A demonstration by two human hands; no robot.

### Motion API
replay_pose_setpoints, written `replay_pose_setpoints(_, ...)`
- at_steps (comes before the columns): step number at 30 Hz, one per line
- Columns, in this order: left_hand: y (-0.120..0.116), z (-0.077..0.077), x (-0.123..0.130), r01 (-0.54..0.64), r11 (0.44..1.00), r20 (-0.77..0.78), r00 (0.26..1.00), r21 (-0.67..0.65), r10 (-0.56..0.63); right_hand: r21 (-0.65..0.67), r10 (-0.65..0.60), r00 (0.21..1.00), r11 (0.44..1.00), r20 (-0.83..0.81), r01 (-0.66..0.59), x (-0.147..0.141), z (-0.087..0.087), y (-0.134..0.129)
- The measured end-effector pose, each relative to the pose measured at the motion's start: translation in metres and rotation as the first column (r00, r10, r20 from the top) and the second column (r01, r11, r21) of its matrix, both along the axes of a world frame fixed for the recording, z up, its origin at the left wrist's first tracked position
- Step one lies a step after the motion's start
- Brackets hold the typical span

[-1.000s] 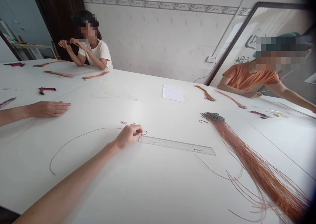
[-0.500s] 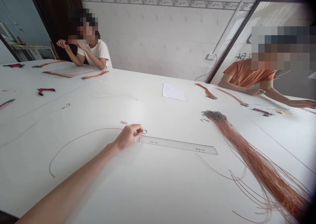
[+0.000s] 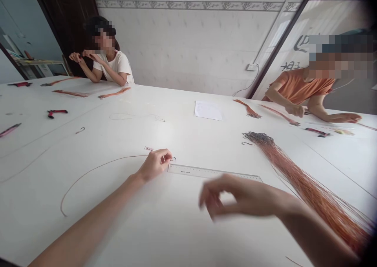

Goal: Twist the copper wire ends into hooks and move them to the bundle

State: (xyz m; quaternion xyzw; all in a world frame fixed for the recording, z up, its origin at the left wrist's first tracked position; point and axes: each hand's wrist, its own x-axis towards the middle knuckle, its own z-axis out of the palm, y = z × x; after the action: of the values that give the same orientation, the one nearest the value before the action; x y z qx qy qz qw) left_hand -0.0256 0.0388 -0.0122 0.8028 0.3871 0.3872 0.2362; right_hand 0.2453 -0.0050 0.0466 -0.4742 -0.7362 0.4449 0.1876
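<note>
One dark, curved metal hook (image 3: 174,159) is pinched in the closed fingertips of the left hand (image 3: 154,163), its bend left exposed just past them; one thin reddish line (image 3: 88,171) is trailed leftward. One clear plastic ruler (image 3: 188,170), set just beside, is partly covered by the right hand (image 3: 232,196), loosely curled and blurred; whether anything is gripped cannot be told.
</note>
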Motion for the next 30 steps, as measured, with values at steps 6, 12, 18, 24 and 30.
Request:
replay_pose_setpoints(6, -0.005, 0.009, 0.004, -0.043, 0.999, 0.056, 0.998, 0.017, 0.042, -0.052, -0.288, 0.957, 0.956, 0.032, 0.289, -0.077, -0.017, 0.017)
replay_pose_setpoints(12, -0.012, 0.012, 0.01, -0.064, 0.997, 0.196, 0.978, -0.045, 0.072, -0.17, -0.241, 0.97, 0.958, -0.038, 0.232, -0.089, -0.025, 0.033)
replay_pose_setpoints(18, -0.014, 0.013, 0.009, -0.018, 0.999, 0.247, 0.969, -0.044, 0.029, -0.26, -0.29, 0.949, 0.932, -0.121, 0.251, -0.089, -0.018, 0.031)
replay_pose_setpoints(24, -0.008, 0.019, 0.0, -0.039, 0.993, 0.137, 0.989, -0.111, 0.054, -0.212, -0.321, 0.926, 0.937, -0.199, 0.279, -0.093, -0.024, 0.036)
replay_pose_setpoints(30, 0.003, 0.022, -0.012, 0.005, 0.985, -0.018, 1.0, -0.173, -0.008, 0.174, -0.247, 0.958, 0.947, -0.143, 0.27, -0.101, -0.04, 0.039)
